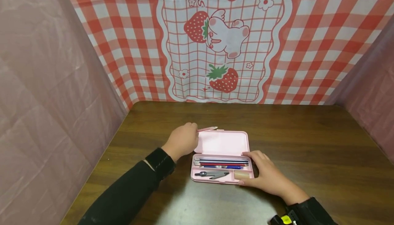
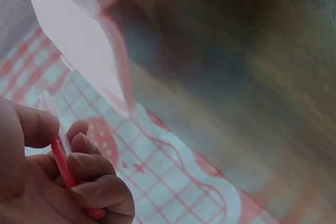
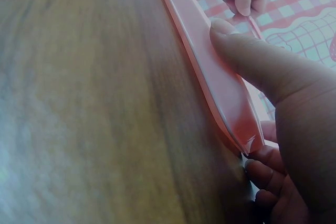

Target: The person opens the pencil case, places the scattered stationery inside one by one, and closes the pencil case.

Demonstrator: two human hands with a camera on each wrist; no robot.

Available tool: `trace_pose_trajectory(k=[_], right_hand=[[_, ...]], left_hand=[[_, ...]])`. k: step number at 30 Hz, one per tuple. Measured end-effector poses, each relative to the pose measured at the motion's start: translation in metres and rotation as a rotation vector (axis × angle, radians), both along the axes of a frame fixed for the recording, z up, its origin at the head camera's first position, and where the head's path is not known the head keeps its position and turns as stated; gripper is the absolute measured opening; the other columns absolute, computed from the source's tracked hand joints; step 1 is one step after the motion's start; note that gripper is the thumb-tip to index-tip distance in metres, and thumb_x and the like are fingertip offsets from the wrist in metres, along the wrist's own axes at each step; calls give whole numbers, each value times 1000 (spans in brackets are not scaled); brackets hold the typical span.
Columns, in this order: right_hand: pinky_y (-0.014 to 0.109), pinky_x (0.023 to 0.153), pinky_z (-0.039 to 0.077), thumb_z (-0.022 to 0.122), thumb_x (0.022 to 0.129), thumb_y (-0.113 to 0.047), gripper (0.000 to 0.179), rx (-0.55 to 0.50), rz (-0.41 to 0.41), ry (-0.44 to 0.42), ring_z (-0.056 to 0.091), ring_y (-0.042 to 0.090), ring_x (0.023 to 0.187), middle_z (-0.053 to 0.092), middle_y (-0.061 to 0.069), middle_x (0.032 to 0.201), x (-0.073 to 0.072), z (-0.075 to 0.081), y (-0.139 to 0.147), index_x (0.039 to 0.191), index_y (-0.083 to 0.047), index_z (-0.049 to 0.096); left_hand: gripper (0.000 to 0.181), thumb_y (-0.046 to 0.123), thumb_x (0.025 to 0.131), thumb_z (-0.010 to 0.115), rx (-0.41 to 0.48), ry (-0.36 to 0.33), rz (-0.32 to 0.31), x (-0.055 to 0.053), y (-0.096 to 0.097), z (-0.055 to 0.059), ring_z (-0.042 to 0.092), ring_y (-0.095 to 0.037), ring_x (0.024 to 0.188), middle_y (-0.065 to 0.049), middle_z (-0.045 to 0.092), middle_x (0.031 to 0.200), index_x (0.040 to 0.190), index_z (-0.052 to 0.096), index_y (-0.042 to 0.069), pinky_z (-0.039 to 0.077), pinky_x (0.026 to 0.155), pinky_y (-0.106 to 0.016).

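A pink pencil case (image 1: 223, 143) lies on the table with its lid folded back. Pencils (image 1: 215, 160) and a blue pen (image 1: 234, 167) fill its upper compartment. Below them are a grey drawing compass (image 1: 212, 174) and, in a small section at the right, a tan block (image 1: 241, 174). My left hand (image 1: 182, 140) pinches a slim red pen (image 2: 63, 163) with a pale, clear end, above the lid's upper left corner. My right hand (image 1: 267, 175) grips the case's right end, thumb at the near edge and fingers at the far side, partly hidden in the right wrist view.
The brown wooden table (image 1: 307, 143) extends around the case. A red-and-white checked strawberry cloth (image 1: 215, 54) hangs behind its far edge, and pinkish fabric (image 1: 55, 98) hangs at both sides.
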State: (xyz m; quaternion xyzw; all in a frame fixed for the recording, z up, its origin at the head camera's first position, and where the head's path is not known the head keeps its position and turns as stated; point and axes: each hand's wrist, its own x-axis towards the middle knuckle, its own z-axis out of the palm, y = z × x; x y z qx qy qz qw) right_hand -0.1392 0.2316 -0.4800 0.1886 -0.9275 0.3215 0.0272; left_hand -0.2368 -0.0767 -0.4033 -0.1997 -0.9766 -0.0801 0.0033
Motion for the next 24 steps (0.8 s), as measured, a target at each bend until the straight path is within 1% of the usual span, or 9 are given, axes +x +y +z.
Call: trace_pose_trajectory(k=[7,12,14,16,19,22,24], right_hand=[[59,101,41,85,72,-67,96,7,0,-1,51,33,124,56,9,132,0,2,0,141,-8,55],[59,101,41,85,71,-67,96,5,-1,-10,51,33,124,56,9,132,0,1,-1,141,-7,55],[59,101,41,85,71,-67,96,4,-2,-10,51,33,124,56,10,132,0,1,-1,141,-7,55],[59,101,41,86,71,-65,96,1,0,-1,51,34,123,56,11,131,0,0,-1,140,-6,55],[59,101,41,88,71,-62,95,0,0,13,51,34,122,56,11,131,-1,0,-1,140,-5,55],[59,101,41,87,71,-63,96,1,1,10,51,34,122,56,11,131,-1,0,0,140,-5,55],[60,101,41,86,71,-65,96,3,1,5,51,34,122,56,11,131,-1,0,-1,140,-5,55]], left_hand=[[26,23,103,57,3,-17,-63,18,9,4,64,-19,94,-6,62,103,119,62,4,56,86,-38],[25,22,104,57,10,-54,-117,28,15,6,60,-15,93,-5,60,106,122,60,5,54,90,-35],[23,21,104,56,-3,-56,-153,31,18,6,59,-14,94,-4,60,106,121,60,6,54,91,-34],[20,21,104,56,-17,-43,-192,33,20,5,59,-13,93,-3,60,104,118,60,7,54,91,-33],[16,21,104,56,-46,-15,-241,37,23,5,59,-13,89,-2,59,99,113,61,9,55,85,-32],[14,20,104,56,-85,-11,-266,43,27,5,60,-13,88,-1,58,97,112,61,10,55,82,-31],[17,21,103,58,-115,-38,-272,46,30,3,60,-13,89,-1,59,98,115,61,10,55,83,-30]])
